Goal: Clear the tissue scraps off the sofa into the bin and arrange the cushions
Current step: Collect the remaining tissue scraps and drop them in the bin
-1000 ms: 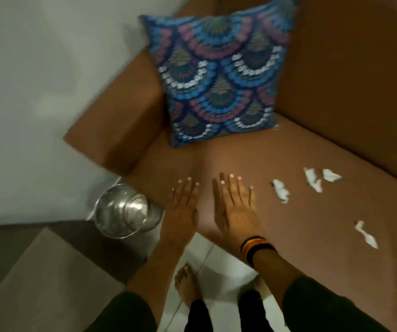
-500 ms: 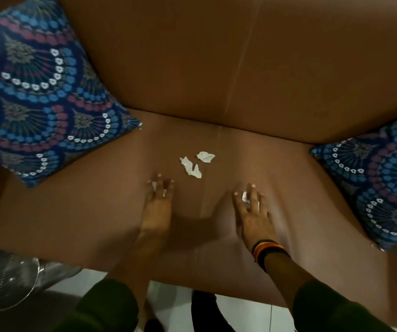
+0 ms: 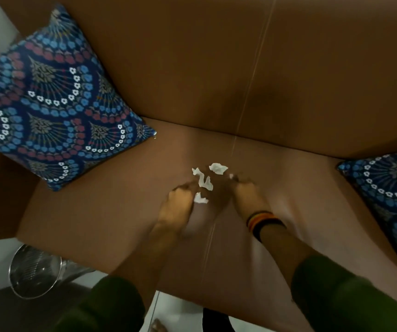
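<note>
Two white tissue scraps (image 3: 203, 180) (image 3: 219, 168) lie in the middle of the brown sofa seat (image 3: 92, 212). My left hand (image 3: 180, 204) is curled on the seat just left of them, with a third scrap (image 3: 201, 198) pinched at its fingers. Just right of the scraps is my right hand (image 3: 247, 196), with a striped wristband; it is blurred and its fingers are bent, with a small white bit (image 3: 231, 176) at the fingertips. One blue patterned cushion (image 3: 53, 111) leans in the left corner and another (image 3: 389, 202) sits at the right edge.
A shiny metal bin (image 3: 34, 271) stands on the floor below the sofa's front left edge. The brown backrest (image 3: 216, 68) rises behind the seat. White floor tiles (image 3: 178, 312) and a bare foot show between my arms.
Both hands have slid inward across the seat toward the two middle scraps, dragging the scraps they covered. Their fingers have gone from flat to curled.
</note>
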A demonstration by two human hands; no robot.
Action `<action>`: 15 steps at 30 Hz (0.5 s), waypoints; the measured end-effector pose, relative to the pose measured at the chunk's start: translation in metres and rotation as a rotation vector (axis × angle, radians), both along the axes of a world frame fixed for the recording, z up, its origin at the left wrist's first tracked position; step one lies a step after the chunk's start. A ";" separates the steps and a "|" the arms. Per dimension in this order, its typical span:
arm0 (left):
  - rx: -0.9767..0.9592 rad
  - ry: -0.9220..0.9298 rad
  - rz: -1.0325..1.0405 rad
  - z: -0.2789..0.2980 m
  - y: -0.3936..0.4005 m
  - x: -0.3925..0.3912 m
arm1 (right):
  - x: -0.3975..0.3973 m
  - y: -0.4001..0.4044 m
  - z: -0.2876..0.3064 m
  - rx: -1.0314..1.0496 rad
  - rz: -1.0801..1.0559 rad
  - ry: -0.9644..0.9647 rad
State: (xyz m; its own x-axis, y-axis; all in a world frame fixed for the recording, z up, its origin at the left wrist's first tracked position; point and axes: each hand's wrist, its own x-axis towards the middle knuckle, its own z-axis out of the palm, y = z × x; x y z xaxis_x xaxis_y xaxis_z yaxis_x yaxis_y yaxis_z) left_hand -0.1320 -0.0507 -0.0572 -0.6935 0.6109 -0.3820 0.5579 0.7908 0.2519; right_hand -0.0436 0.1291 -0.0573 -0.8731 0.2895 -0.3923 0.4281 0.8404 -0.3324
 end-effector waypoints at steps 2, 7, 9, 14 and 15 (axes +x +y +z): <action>-0.073 -0.010 -0.078 -0.013 0.020 -0.020 | -0.041 0.003 -0.003 0.005 0.059 0.018; -0.235 0.036 -0.269 -0.031 0.040 -0.035 | -0.077 0.000 -0.030 0.044 0.217 0.002; -0.214 0.103 -0.296 -0.031 0.028 -0.028 | -0.067 -0.006 -0.036 0.034 0.201 -0.001; -0.016 0.011 -0.011 -0.012 -0.037 -0.015 | -0.029 -0.036 -0.027 -0.075 0.056 0.043; 0.033 -0.044 0.104 -0.005 -0.056 -0.015 | -0.025 -0.046 -0.023 -0.097 0.039 0.042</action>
State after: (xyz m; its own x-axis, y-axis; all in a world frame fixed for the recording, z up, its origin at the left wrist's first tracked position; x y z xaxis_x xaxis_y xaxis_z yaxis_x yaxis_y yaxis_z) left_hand -0.1467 -0.1068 -0.0623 -0.7367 0.5492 -0.3946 0.4609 0.8348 0.3012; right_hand -0.0687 0.0830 -0.0801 -0.8989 0.2178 -0.3801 0.3802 0.8189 -0.4299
